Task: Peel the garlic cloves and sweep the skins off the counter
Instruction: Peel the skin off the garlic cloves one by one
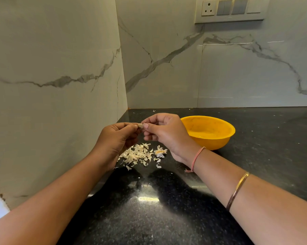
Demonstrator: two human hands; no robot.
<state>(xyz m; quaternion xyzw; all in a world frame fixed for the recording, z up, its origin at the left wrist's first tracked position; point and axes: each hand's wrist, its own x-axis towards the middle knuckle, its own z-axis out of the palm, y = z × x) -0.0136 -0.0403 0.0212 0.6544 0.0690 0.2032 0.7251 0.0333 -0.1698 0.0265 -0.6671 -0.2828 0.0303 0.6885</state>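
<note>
A small pale garlic clove (140, 125) is held above the black counter (255, 138), pinched between the fingertips of both hands. My left hand (116, 138) grips it from the left. My right hand (164, 133) pinches it from the right, thumb nail against the clove. Below the hands lies a loose pile of whitish garlic skins (140, 155), with a stem end (160, 152) at its right edge. A few skin flakes lie scattered further out on the counter.
A yellow bowl (220, 141) stands on the counter just right of my right hand; I see no contents in it. Marble walls close off the counter at the left and the back. A switch panel (231, 9) is high on the back wall.
</note>
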